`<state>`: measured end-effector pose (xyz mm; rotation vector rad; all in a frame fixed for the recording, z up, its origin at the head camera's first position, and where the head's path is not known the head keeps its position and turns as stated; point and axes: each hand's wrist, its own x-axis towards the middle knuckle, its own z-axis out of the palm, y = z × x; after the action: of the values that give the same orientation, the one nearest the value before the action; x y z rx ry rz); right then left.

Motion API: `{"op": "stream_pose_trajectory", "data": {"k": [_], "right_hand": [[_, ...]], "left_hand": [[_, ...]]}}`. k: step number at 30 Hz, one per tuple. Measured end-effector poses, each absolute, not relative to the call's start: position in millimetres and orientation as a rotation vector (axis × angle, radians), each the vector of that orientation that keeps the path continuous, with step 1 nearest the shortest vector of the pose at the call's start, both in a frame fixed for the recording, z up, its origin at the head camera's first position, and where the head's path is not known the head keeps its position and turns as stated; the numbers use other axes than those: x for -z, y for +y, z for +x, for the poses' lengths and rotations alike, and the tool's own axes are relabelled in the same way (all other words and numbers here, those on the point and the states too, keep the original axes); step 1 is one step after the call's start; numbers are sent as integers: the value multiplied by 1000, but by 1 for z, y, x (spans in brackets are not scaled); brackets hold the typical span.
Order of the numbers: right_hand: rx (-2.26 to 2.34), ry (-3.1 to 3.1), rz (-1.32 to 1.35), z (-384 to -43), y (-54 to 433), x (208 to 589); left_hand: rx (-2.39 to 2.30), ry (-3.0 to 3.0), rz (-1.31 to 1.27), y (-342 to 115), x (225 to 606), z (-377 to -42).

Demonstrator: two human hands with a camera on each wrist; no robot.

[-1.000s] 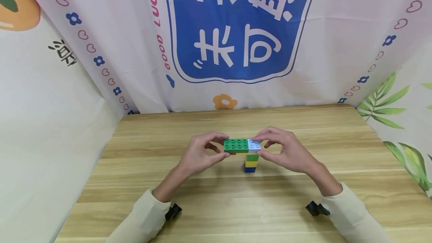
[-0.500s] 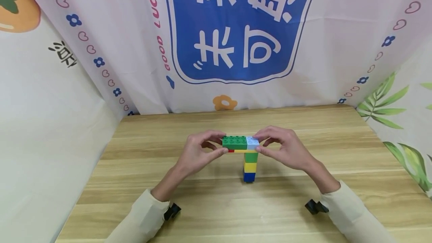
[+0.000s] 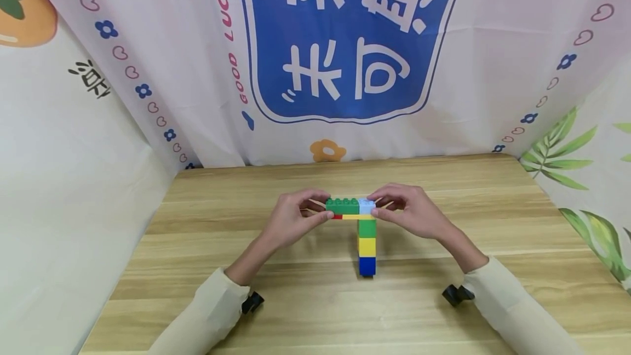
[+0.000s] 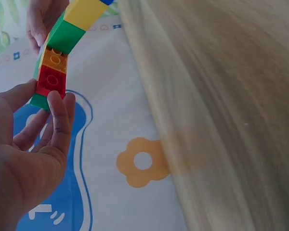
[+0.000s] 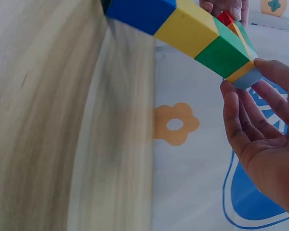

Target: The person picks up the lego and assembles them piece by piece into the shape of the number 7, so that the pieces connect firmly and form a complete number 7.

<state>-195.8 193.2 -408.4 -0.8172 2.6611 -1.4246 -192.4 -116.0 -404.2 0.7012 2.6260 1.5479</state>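
Note:
Both hands hold up one build of toy bricks. Its top bar joins a long green brick (image 3: pixel 342 207) to a light blue brick (image 3: pixel 367 207), over a thin layer of red (image 4: pixel 51 83) and yellow-orange (image 4: pixel 54 59) pieces. From the bar's right end hangs a column of a green brick (image 3: pixel 367 228), a yellow brick (image 3: pixel 367 246) and a blue brick (image 3: pixel 367 265). My left hand (image 3: pixel 294 219) pinches the bar's green and red end between thumb and fingers. Thumb and fingers of my right hand (image 3: pixel 419 213) pinch the light blue end.
A wood-grain table (image 3: pixel 315 305) lies beneath the hands. Behind it hangs a printed white cloth (image 3: pixel 197 70), with more cloth at both sides. A black device (image 3: pixel 253 303) sits at the left cuff, another black device (image 3: pixel 457 295) at the right.
The build has tilted: the column's lower end has swung toward me, so more of its front shows and less of the studded top. Both hands keep their pinch.

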Motion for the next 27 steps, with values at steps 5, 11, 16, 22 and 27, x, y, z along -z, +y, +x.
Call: {"op": "stream_pose_trajectory", "data": {"k": [5, 11, 16, 22, 27], "right_hand": [[1431, 2608, -779, -206, 192, 417], [1395, 2570, -750, -219, 193, 427], [1336, 2549, -737, -227, 192, 434], [1281, 2532, -723, -232, 190, 440], [1264, 2524, -716, -232, 187, 444]], "left_hand": [[-1477, 2639, 682, -114, 413, -201], [-1384, 2659, 661, -113, 422, -211], [-1294, 2655, 605, -112, 426, -215], [-1204, 2662, 587, -110, 429, -217], [-1157, 2659, 560, -107, 430, -219]]}}
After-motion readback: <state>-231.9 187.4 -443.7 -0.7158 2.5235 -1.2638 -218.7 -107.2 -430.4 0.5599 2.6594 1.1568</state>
